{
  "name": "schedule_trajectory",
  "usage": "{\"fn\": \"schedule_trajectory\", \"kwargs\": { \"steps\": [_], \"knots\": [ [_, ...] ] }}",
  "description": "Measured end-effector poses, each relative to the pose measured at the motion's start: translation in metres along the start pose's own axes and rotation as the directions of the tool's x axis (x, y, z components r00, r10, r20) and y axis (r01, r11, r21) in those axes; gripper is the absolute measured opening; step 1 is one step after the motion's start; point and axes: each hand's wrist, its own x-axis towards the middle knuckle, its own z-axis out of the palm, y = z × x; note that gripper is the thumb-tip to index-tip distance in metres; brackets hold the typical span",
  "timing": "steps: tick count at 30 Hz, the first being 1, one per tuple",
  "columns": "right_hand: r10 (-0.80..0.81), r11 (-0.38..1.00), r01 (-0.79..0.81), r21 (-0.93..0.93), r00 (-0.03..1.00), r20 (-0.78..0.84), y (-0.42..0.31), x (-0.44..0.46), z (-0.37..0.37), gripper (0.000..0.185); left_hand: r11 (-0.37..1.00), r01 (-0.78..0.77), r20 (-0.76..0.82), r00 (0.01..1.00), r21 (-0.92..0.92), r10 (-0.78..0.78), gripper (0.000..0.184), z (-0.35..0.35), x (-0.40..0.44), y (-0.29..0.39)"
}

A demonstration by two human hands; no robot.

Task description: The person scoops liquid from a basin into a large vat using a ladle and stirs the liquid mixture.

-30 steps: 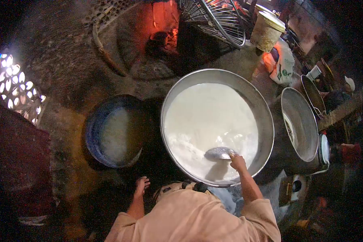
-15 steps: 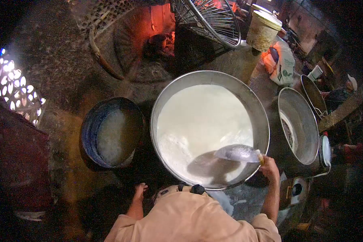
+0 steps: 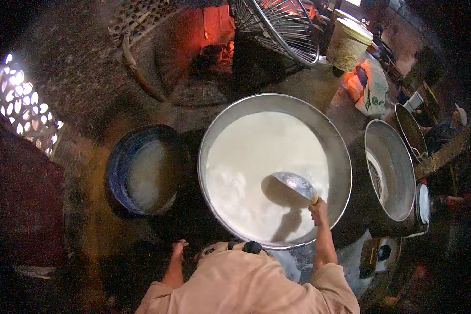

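A wide metal pot (image 3: 340, 137) holds a white, milky liquid (image 3: 261, 149) in front of me. My right hand (image 3: 319, 212) is closed round the handle of a large metal ladle (image 3: 296, 184) over the pot's right side. The ladle's bowl is tilted above the liquid and casts a shadow on it; whether anything is in the bowl I cannot tell. My left hand (image 3: 179, 247) hangs low beside my body, left of the pot, its fingers partly stretched out and holding nothing visible.
A blue tub (image 3: 121, 186) with cloudy liquid stands left of the pot. To the right is another large metal vessel (image 3: 403, 180). Behind are a glowing fire (image 3: 222, 52), a wire basket (image 3: 277, 31), a dirty bucket (image 3: 348, 44) and a plastic bag (image 3: 372, 91). Another person (image 3: 447, 133) is far right.
My right hand has moved left and inward over the pot, bringing the ladle with it, and the ladle's bowl has turned. My left hand has barely moved.
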Motion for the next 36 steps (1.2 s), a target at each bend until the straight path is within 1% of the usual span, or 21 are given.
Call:
{"fn": "schedule_trajectory", "kwargs": {
  "steps": [2,3,6,7,8,9,11,12,15,21,22,23,25,27,28,30,32,33,34,35,36],
  "knots": [
    [0.013,0.997,-0.017,0.08,0.999,0.048,-0.014,-0.02,0.012,0.022,0.998,-0.053,0.079,0.995,-0.026,0.055,0.034,-0.006,-0.002,0.0],
    [0.013,0.987,-0.025,0.16,0.997,0.076,-0.001,-0.019,0.025,0.025,0.996,-0.077,0.119,0.99,-0.04,0.081,0.034,-0.009,-0.005,0.001],
    [0.037,0.996,-0.043,0.075,0.996,0.079,-0.002,-0.031,0.058,0.027,0.999,-0.029,0.12,0.992,-0.04,0.034,0.035,-0.009,-0.028,0.02],
    [0.041,0.991,-0.056,0.122,0.991,0.125,-0.002,-0.036,0.064,0.028,0.999,0.017,0.132,0.991,-0.032,-0.013,0.039,-0.01,-0.026,0.025],
    [0.122,0.987,-0.136,0.087,0.981,0.149,-0.005,-0.04,0.074,0.032,0.998,0.064,0.143,0.988,-0.023,-0.06,0.044,-0.011,-0.02,0.034],
    [0.118,0.989,-0.131,0.072,0.979,0.164,-0.008,-0.045,0.084,0.031,0.994,0.11,0.153,0.982,-0.012,-0.106,0.05,-0.015,-0.013,0.035],
    [0.099,0.995,-0.099,-0.007,0.98,0.171,-0.009,-0.052,0.105,0.03,0.981,0.174,0.109,0.977,0.089,-0.183,0.048,-0.012,-0.008,0.05],
    [0.111,0.993,-0.115,0.005,0.975,0.194,-0.013,-0.057,0.109,0.029,0.968,0.206,0.085,0.972,0.14,-0.22,0.049,-0.008,-0.008,0.061],
    [0.11,0.99,-0.128,0.059,0.962,0.251,-0.048,-0.089,0.111,0.03,0.963,0.194,0.042,0.978,0.19,-0.205,0.056,-0.001,-0.017,0.083],
    [0.115,0.993,-0.114,-0.021,0.945,0.307,-0.101,-0.13,0.105,0.038,0.962,0.179,0.072,0.978,0.205,-0.197,0.05,-0.004,-0.006,0.101],
    [0.116,0.993,-0.111,-0.033,0.941,0.317,-0.112,-0.136,0.101,0.04,1.0,0.02,0.28,0.96,-0.01,-0.017,0.051,-0.016,0.009,0.079],
    [0.119,0.993,-0.119,-0.021,0.938,0.325,-0.122,-0.141,0.094,0.042,0.964,-0.094,0.432,0.88,-0.25,0.198,0.052,-0.034,0.029,0.045],
    [0.101,0.994,-0.109,0.002,0.929,0.356,-0.131,-0.139,0.084,0.041,0.903,-0.206,0.466,0.801,-0.376,0.376,0.054,-0.039,0.034,0.042],
    [0.07,0.995,-0.094,0.038,0.908,0.414,-0.165,-0.139,0.06,0.041,0.957,-0.265,0.339,0.895,-0.118,0.29,0.056,-0.037,0.032,0.04],
    [0.056,0.998,-0.041,-0.046,0.916,0.398,-0.175,-0.133,0.05,0.043,0.931,-0.294,0.352,0.866,-0.214,0.354,0.054,-0.038,0.029,0.041],
    [0.016,0.997,0.018,-0.081,0.916,0.402,-0.215,-0.12,0.027,0.047,0.853,-0.336,0.358,0.799,-0.399,0.482,0.052,-0.04,0.026,0.041],
    [-0.08,0.991,0.116,-0.069,0.919,0.385,-0.253,-0.105,0.014,0.051,0.837,-0.313,0.367,0.789,-0.449,0.492,0.052,-0.044,0.017,0.042],
    [-0.167,0.979,0.195,-0.057,0.931,0.323,-0.26,-0.092,0.022,0.053,0.827,-0.301,0.371,0.784,-0.474,0.498,0.052,-0.046,0.014,0.041],
    [-0.253,0.96,0.274,-0.049,0.932,0.258,-0.258,-0.074,0.037,0.055,0.723,-0.474,0.324,0.673,-0.503,0.665,0.054,-0.045,0.029,0.027],
    [-0.418,0.892,0.433,-0.127,0.899,0.132,-0.242,-0.045,0.064,0.051,0.586,-0.62,0.272,0.53,-0.522,0.803,0.056,-0.04,0.047,0.011],
    [-0.575,0.795,0.564,-0.224,0.818,0.018,-0.224,-0.016,0.09,0.047,0.672,-0.571,0.263,0.636,-0.471,0.725,0.057,-0.04,0.049,0.009]
  ]
}}
